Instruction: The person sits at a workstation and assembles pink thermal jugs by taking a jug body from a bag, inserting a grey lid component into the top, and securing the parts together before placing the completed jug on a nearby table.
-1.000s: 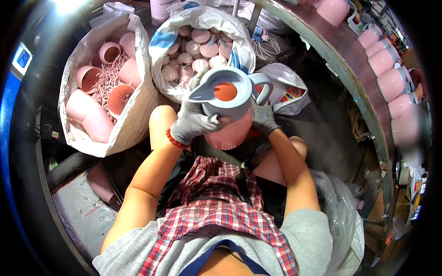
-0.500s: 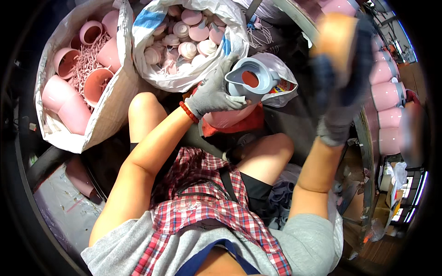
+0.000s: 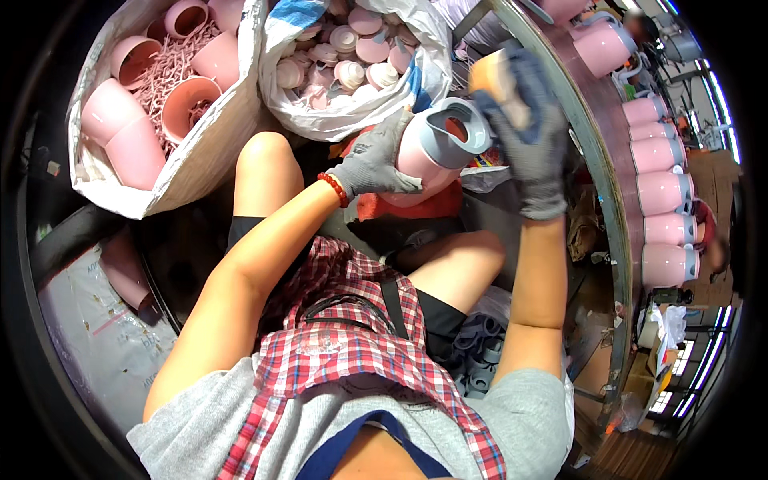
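My left hand (image 3: 374, 160), in a grey glove, is wrapped round the side of a pink jug (image 3: 422, 160). The jug has a grey-blue collar (image 3: 445, 148) with a spout, and its opening shows reddish-brown inside. It leans a little above a red cloth (image 3: 408, 206) between my knees. My right hand (image 3: 532, 132), in a grey and dark blue glove, is raised beside the jug's collar, apart from it. It grips an orange-tan block (image 3: 490, 76), partly hidden by the fingers.
At the left stands a white sack (image 3: 180, 176) of pink jug bodies and shredded paper. Behind the jug, a white bag (image 3: 320, 128) holds pink and white lids. Finished-looking pink jugs (image 3: 664, 194) line a bench at the right, behind its metal edge (image 3: 596, 152). Grey-blue parts (image 3: 478, 352) lie by my right thigh.
My right hand has swung left and down toward the jug with the orange-tan block. The jug in my left hand has shifted right in view and tilted; the whole view has also shifted.
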